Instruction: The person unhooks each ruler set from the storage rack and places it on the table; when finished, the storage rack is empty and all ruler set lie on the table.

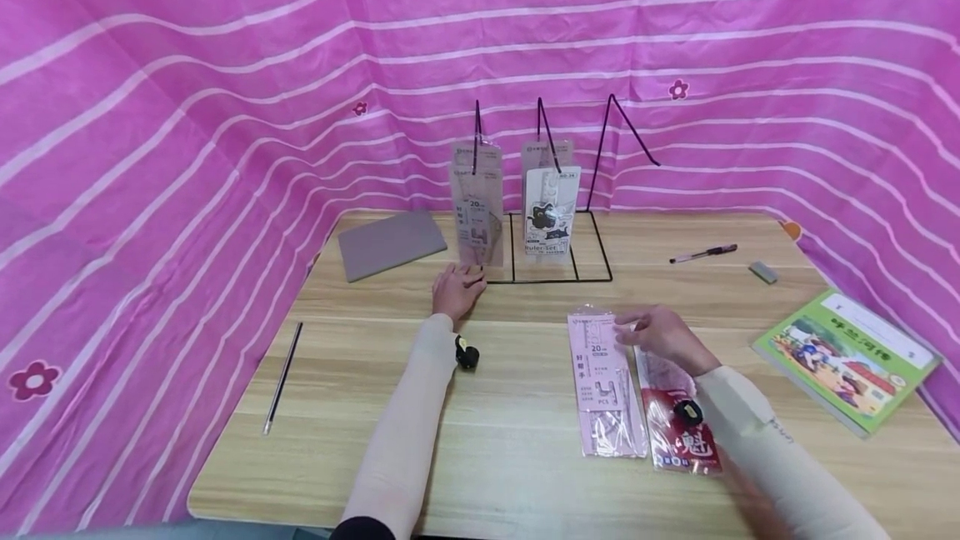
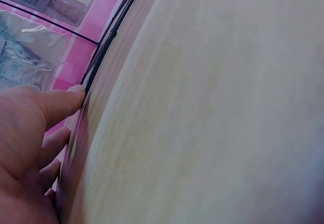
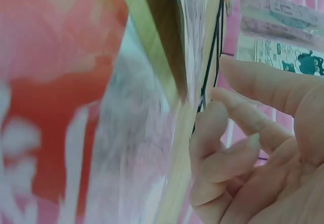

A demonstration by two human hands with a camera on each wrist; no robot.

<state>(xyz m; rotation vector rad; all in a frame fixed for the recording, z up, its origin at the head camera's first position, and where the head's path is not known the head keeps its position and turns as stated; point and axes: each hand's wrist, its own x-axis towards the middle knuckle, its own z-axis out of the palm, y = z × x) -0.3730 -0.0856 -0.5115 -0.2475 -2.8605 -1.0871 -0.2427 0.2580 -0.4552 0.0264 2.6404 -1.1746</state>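
One flat, pink, plastic-sleeved ruler packet (image 1: 597,361), lower right of centre, should be light, slippery, best pinched at its top; whether the right grip (image 1: 667,340) holds it is unclear. Beyond, the loose left grip (image 1: 456,293) touches a black wire rack (image 1: 558,281).

We take the black thin-rod rack (image 1: 555,281) for metal, smooth to the eye. Behind it we see the pink, white-striped hanging sheet (image 1: 300,77), matt, creased cloth. Beneath it, the pale-brown grained tabletop (image 1: 517,407) looks like smooth wood with a soft sheen. In front of it, the pink rectangular packet (image 1: 596,382) and the red-and-clear packet (image 1: 678,432) show glossy, crinkled plastic. To its left, we find the flat grey notebook (image 1: 392,245) matt.
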